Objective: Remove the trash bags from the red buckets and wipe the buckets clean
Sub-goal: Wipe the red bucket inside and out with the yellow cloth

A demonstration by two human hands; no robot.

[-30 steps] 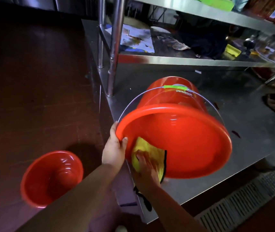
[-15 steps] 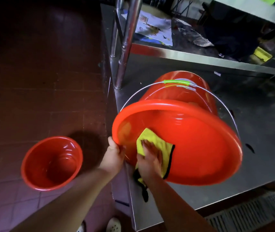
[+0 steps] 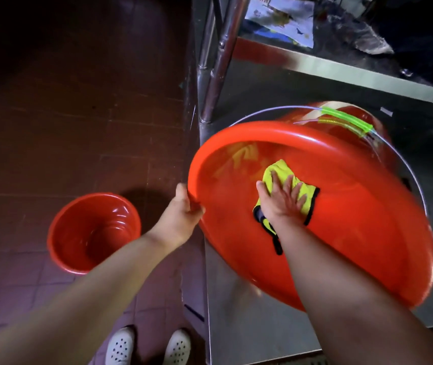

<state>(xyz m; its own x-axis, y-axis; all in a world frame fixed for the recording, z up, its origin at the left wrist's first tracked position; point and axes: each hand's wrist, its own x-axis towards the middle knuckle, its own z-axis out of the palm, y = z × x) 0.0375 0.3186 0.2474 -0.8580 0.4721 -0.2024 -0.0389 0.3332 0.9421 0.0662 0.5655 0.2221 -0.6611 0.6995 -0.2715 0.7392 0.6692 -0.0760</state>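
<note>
Item one: large red bucket (image 3: 342,246), tipped on its side on the steel counter (image 3: 249,325), mouth toward us, its rim overhanging the counter's left edge. Our left hand (image 3: 181,219) grips that rim at its leftmost point, fingers curled round the lip. Our right hand (image 3: 281,201) lies inside the bucket with fingers (image 3: 293,191) spread flat, pressing a yellow cloth (image 3: 286,177) against the inner wall; the cloth's dark-trimmed edge hangs below the wrist. A wire bail handle (image 3: 276,110) with a green grip (image 3: 347,118) arcs over the bucket, beyond the right hand.

Item two: small red bucket (image 3: 93,233), upright on the tiled floor (image 3: 65,127), left of and below the left hand, well apart from the counter.

Buckets counted: two. Cloths: one. No bag shows in either bucket.

Surroundings: dark red tiled floor, open to the left of the left hand. Chrome shelf posts (image 3: 220,48) rise beyond the left hand at the counter's corner; a steel shelf (image 3: 342,72) above carries printed paper (image 3: 281,19) and blurred clutter. Two white perforated shoes (image 3: 149,349) stand below the forearms, beside the counter's edge.
</note>
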